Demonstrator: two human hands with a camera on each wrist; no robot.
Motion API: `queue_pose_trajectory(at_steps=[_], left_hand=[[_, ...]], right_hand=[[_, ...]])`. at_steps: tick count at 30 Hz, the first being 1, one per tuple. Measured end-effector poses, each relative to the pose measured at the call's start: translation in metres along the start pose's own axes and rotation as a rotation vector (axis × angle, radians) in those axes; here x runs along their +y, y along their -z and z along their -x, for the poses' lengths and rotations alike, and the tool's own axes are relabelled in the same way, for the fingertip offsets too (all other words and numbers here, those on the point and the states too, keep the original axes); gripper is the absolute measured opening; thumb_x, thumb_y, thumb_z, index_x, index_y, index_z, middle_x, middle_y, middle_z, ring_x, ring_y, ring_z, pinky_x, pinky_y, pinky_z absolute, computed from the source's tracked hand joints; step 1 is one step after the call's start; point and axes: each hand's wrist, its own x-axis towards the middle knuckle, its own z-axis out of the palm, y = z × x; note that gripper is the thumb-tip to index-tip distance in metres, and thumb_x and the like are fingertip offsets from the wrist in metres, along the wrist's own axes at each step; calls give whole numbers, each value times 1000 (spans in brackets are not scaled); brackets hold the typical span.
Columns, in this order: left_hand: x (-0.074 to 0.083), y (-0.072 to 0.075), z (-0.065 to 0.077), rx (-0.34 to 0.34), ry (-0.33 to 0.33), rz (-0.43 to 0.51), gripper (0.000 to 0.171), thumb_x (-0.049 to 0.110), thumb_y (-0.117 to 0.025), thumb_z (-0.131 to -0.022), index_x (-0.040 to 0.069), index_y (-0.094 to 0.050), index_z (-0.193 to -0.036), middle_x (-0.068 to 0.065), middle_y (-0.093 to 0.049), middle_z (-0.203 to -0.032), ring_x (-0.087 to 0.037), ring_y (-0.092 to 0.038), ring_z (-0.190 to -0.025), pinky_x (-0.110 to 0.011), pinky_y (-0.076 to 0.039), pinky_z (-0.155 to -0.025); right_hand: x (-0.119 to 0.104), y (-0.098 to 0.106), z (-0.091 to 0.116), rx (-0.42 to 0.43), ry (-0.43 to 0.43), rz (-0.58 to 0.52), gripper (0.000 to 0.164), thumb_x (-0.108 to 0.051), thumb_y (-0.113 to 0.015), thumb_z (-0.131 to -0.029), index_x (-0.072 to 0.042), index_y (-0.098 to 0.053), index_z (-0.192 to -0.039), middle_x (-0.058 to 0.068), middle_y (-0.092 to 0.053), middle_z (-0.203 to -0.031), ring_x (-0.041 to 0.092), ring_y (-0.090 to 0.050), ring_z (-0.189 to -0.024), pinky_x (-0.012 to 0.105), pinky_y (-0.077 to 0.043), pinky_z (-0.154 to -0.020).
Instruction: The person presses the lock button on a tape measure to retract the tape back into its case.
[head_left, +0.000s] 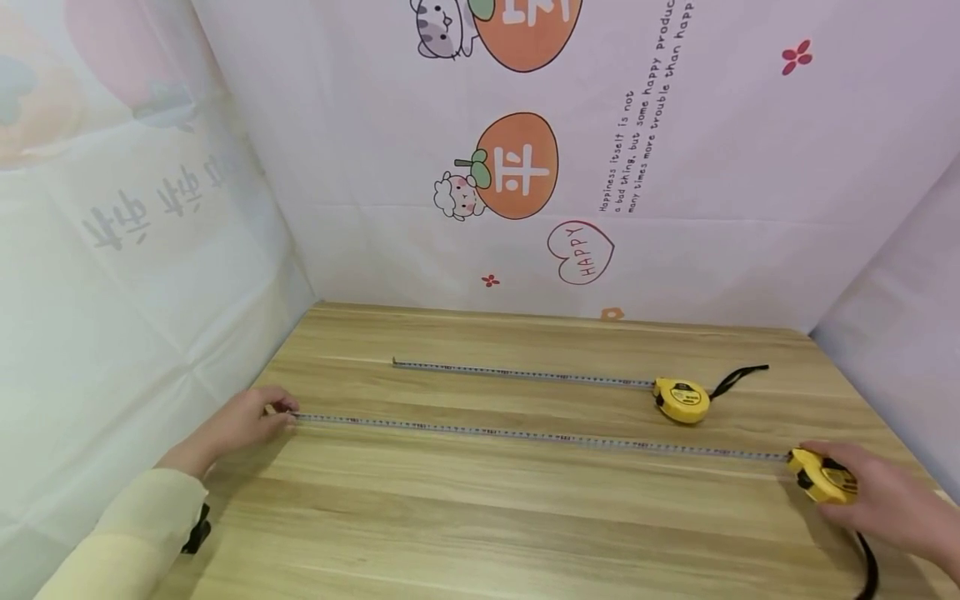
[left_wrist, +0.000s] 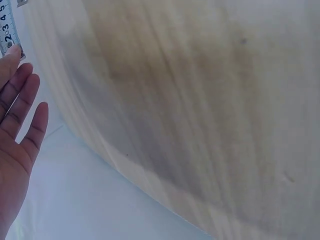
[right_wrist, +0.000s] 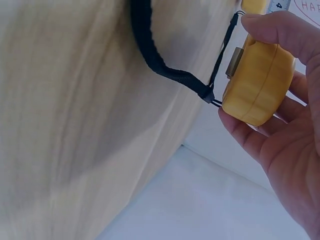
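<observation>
My right hand (head_left: 885, 500) grips a yellow tape measure (head_left: 823, 477), thumb on one side and fingers on the other; its black strap (right_wrist: 167, 72) dangles in the right wrist view. From its case a long metal blade (head_left: 491, 432) runs left across the table. At the blade's far end my left hand (head_left: 258, 417) pinches the tip between thumb and finger. The left wrist view shows the low numbers of the blade (left_wrist: 9, 31) by the thumb, the other fingers extended. A second yellow tape measure (head_left: 682, 401) lies behind, its shorter blade (head_left: 517, 372) pulled out leftward, untouched.
The wood-grain table (head_left: 450, 525) spans the space beneath both hands. A printed white cloth (head_left: 375, 167) hangs at its back edge, and plain pale cloth stands on both sides. The second tape's black strap (head_left: 738, 379) trails to the right.
</observation>
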Motion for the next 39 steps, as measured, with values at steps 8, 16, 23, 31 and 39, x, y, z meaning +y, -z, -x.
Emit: queue_pose_trajectory(at_steps=[8,16,23,31,39], left_hand=[[-3,3,-6,37,-30,6,8,3,-70,-88,5,-70,-96,1,-66,-89,-18,-61,-83,-32,-51,-67],[-2,7,-9,99,39,51,9,4,-66,-92,3,-70,-100,-4,-68,-93,-21,-61,-85,-35,-51,-69],[-1,14,-15,139,90,135,20,10,-64,-95,-4,-67,-109,-13,-69,-103,-29,-62,-93,-34,-53,-73],[1,23,-20,180,118,206,25,18,-60,-99,-3,-66,-111,-15,-69,-103,-22,-64,-92,-25,-52,-72],[7,29,-23,217,135,252,29,21,-59,-100,-3,-65,-115,-20,-67,-109,-12,-62,-90,-23,-51,-72]], right_hand=[[3,5,-7,69,6,39,75,-9,-85,-64,15,-49,-125,31,-57,-105,19,-52,-72,25,-40,-51],[3,8,-10,146,63,5,72,-1,-82,-66,18,-48,-127,33,-52,-107,3,-45,-66,23,-41,-47],[4,19,-18,150,24,15,76,-4,-82,-68,17,-44,-131,40,-47,-115,15,-48,-66,24,-39,-47],[1,32,-25,220,27,31,79,-4,-84,-66,17,-45,-130,42,-46,-113,28,-55,-70,24,-39,-47],[-6,41,-28,297,50,7,78,4,-84,-64,17,-45,-130,43,-45,-115,47,-55,-77,22,-40,-47]])
